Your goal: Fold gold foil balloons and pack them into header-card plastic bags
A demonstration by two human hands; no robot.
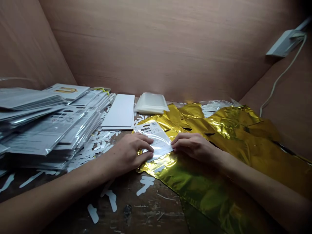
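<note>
A clear plastic packet (157, 138) with a white printed card inside lies tilted on top of gold foil sheets (229, 162). My left hand (133, 149) grips the packet's left side, fingers bent over it and thumb near its lower edge. At the right corner of the packet, my right hand (192, 144) pinches the edge between thumb and fingers. Glare on the plastic hides part of the print.
Stacks of similar packets (56, 126) fill the left side. Behind my left hand lie white cards (120, 110) and a pile of translucent sleeves (151, 103). White paper scraps (147, 183) litter the table. A power strip (284, 44) with a cable hangs on the right wall.
</note>
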